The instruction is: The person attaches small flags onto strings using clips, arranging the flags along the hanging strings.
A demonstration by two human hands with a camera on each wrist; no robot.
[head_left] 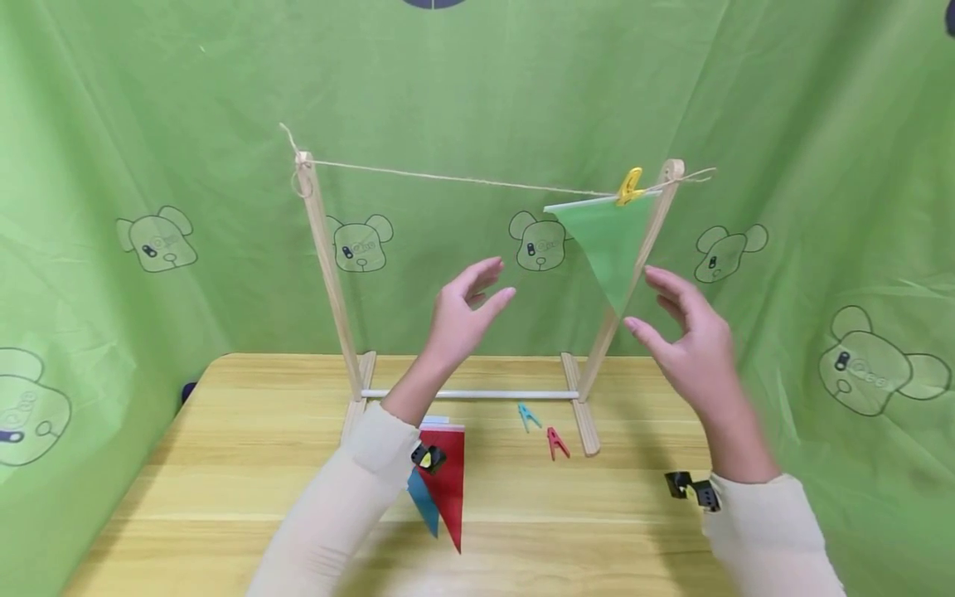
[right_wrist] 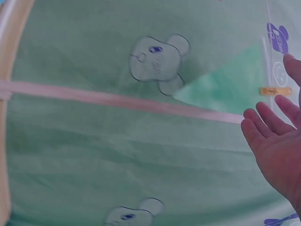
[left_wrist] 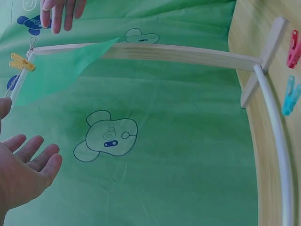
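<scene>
Red and blue pennants (head_left: 446, 485) are stacked flat on the wooden table (head_left: 224, 464) nearest the camera, tips aimed back at the person — not yet hung, it seems. Just beyond, a blue clothespin (head_left: 528, 415) and a red clothespin (head_left: 556, 444) are left loose by the rack's foot. Both hands are held up empty: the left hand (head_left: 458, 315) and right hand (head_left: 690, 336) with fingers spread and relaxed, nothing gripped. Farther back, one green pennant (head_left: 608, 245) is already pinned by a yellow clothespin (head_left: 630, 186) to the string (head_left: 462, 178) at the right post — long axis vertical, tip pointing straight down. So roughly one done, two left.
</scene>
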